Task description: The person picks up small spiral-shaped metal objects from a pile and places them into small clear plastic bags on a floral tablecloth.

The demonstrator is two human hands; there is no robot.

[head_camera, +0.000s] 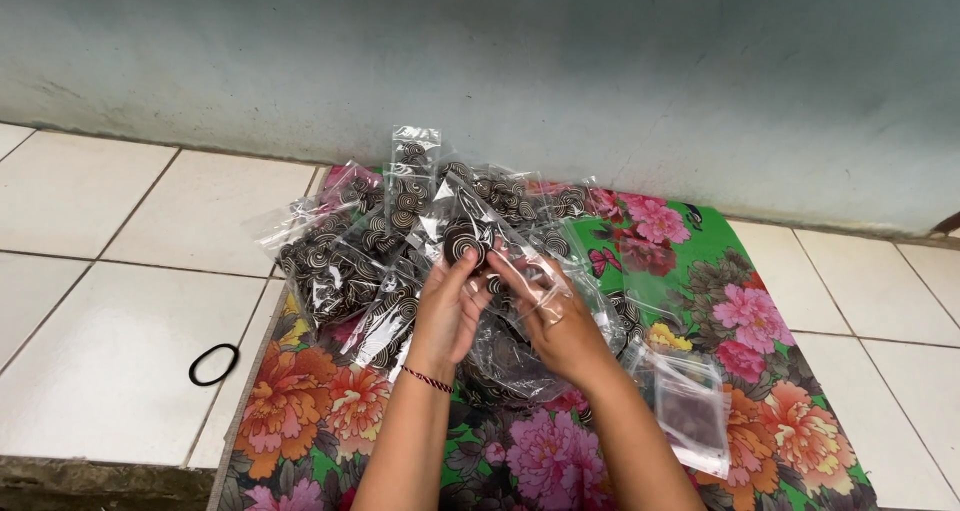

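Fingers of both hands meet on one clear packet holding a swirl-patterned disc, its long axis slanting up-left to down-right. The left hand pinches the upper end at the disc; the right hand clamps the lower end. The heap of filled packets lies just beyond the fingertips, on the floral cloth.

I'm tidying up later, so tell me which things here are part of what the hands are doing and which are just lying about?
In use: left hand, right hand, clear bag, pile of filled bags, flowered cloth.
Lying about: black hair band, empty bag.
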